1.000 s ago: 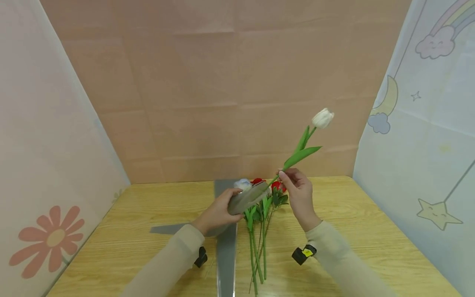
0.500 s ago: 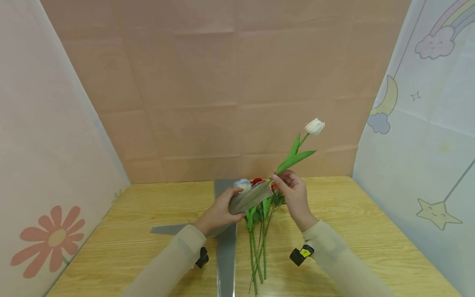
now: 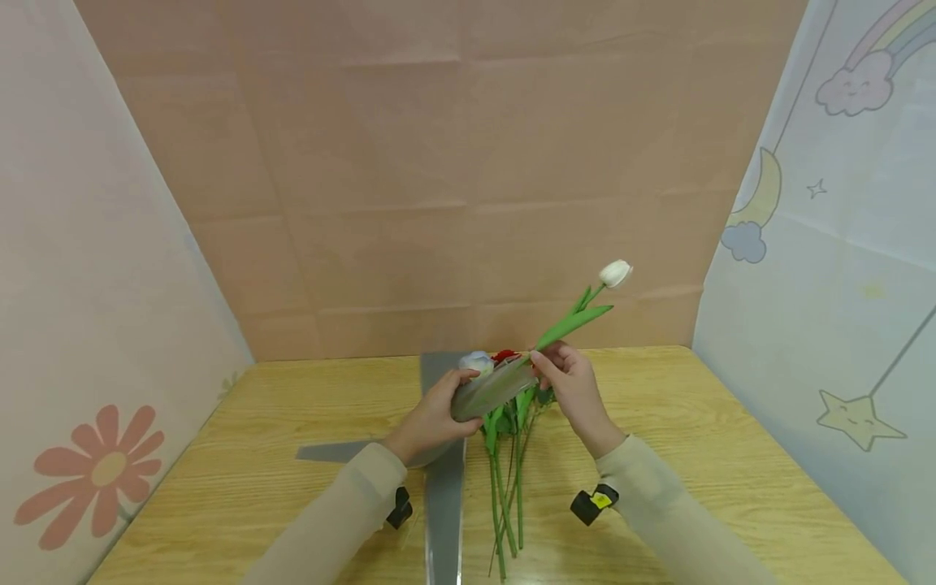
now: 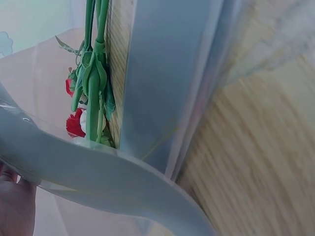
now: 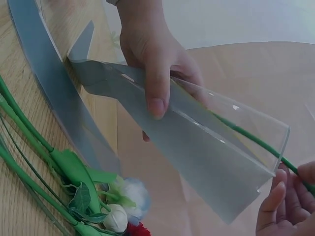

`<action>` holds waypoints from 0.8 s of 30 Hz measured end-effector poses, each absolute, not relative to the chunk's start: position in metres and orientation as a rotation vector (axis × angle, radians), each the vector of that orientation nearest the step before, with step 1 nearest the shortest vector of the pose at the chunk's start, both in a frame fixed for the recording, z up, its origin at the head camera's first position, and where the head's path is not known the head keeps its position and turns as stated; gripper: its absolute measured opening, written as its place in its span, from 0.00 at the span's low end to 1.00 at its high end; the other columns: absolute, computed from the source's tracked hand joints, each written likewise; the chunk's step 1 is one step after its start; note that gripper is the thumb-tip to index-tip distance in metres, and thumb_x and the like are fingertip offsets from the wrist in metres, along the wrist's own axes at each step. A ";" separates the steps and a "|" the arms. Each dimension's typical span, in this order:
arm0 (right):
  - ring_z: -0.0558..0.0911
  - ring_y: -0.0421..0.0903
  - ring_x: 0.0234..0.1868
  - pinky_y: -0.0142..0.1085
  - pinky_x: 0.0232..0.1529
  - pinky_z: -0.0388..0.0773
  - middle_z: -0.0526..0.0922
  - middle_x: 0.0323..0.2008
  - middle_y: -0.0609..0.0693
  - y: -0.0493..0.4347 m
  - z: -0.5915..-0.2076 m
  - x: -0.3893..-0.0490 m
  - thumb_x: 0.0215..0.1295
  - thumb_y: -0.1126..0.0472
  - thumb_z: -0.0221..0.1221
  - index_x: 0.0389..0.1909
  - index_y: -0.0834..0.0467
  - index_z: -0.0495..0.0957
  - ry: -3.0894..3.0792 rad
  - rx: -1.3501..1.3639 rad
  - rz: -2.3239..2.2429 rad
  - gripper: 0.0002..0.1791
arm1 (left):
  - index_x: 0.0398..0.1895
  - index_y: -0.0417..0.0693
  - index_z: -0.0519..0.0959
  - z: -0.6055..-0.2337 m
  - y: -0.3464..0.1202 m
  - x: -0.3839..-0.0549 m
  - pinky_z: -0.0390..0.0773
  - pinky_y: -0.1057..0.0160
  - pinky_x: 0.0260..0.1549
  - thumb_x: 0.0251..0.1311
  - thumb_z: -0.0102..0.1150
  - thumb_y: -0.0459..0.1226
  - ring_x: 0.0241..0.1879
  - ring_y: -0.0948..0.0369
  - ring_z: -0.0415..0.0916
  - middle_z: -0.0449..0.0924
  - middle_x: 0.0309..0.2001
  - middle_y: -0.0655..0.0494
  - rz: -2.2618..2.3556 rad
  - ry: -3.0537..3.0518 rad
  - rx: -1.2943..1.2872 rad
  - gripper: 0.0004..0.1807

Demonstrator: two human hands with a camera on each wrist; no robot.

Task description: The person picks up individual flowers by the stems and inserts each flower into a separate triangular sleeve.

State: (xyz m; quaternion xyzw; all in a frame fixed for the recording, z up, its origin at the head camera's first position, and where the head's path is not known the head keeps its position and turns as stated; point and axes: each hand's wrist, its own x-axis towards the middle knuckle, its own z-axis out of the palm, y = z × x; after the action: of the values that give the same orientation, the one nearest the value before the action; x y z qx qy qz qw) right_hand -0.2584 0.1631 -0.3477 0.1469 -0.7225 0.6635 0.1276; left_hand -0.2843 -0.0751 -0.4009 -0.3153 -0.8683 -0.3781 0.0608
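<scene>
A white artificial tulip leans up and to the right in the head view. My right hand pinches its green stem below the leaves. The lower stem runs inside a grey-and-clear flower sleeve, as the right wrist view shows. Around the sleeve's narrower part, my left hand grips with the thumb on its near face. The right fingertips are right at the sleeve's wide mouth. From the left wrist, the sleeve's grey tail curves across the view, with the left fingers mostly out of sight.
Several artificial flowers lie under the hands, their stems toward the front edge and a pale blue bloom at the back. Left of them, a flat grey sleeve lies along the wooden table. Cloth walls surround the table.
The right hand has moved down and left, sliding the tulip's stem deeper into the sleeve, so the bloom sits lower. The left hand has held the sleeve nearly still.
</scene>
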 end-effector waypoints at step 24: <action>0.77 0.51 0.41 0.37 0.37 0.73 0.81 0.44 0.58 0.171 -0.334 -0.258 0.72 0.54 0.54 0.50 0.64 0.79 -2.699 0.539 1.524 0.18 | 0.67 0.46 0.64 -0.409 -0.074 -0.284 0.75 0.51 0.52 0.54 0.69 0.39 0.52 0.56 0.72 0.72 0.56 0.51 -1.181 -2.599 -0.958 0.37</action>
State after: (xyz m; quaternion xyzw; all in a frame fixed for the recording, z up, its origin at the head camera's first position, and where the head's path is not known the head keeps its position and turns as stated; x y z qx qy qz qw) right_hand -0.2578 0.1708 -0.3345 0.1714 -0.8579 0.4844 -0.0023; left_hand -0.2838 -0.0739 -0.4090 -0.3173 -0.8613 -0.3913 0.0652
